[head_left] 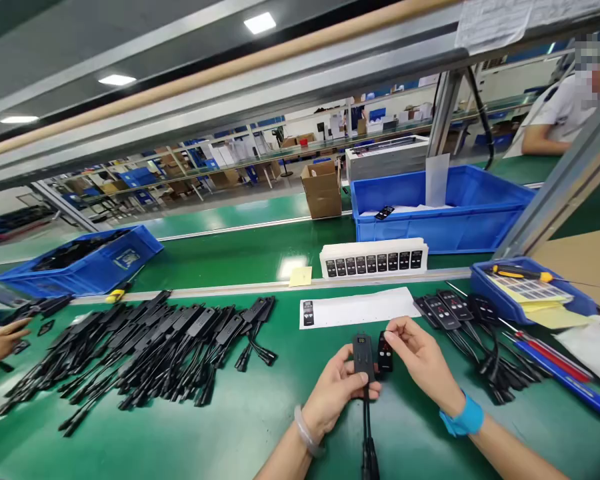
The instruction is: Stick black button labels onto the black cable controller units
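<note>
My left hand is closed around a black controller with a small display window near its top and cables trailing down toward me. Close beside it, my right hand pinches the upper edge of a black label printed with button marks. Beyond both hands lies a white label strip with one black label left at its left end. Finished-looking labelled controllers with cables rest to the right. On the left is a large pile of controllers with their cables pointing toward me.
A white label stack stands behind the strip. Blue bins sit at the back right and back left. A small blue tray bears a screwdriver. Another person's hand is at far left; a person sits back right.
</note>
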`<state>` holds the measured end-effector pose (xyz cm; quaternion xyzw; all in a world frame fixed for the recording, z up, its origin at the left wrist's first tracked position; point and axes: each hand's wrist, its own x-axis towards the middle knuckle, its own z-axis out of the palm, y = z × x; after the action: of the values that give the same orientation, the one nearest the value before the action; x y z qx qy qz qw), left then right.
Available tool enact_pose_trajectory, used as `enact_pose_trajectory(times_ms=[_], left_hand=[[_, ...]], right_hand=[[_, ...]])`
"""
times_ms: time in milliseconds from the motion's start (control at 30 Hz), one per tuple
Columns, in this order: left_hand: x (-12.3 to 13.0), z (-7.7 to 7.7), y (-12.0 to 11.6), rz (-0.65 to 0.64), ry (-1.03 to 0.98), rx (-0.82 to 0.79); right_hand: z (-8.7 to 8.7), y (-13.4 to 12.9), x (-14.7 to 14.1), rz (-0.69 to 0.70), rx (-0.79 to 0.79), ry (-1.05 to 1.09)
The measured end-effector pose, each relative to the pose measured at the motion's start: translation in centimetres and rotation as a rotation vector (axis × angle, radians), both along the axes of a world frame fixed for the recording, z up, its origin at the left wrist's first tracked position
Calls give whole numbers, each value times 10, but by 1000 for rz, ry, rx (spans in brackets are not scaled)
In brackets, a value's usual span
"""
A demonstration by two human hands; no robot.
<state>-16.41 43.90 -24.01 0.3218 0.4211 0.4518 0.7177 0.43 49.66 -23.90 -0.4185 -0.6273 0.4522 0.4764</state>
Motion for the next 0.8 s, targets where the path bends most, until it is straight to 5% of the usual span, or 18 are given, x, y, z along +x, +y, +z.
enact_pose_trajectory(times_ms=[800], left_hand=[[11, -4, -4, -122, -9, 31]], right_hand=[[-3, -11, -6, 33, -53, -141]])
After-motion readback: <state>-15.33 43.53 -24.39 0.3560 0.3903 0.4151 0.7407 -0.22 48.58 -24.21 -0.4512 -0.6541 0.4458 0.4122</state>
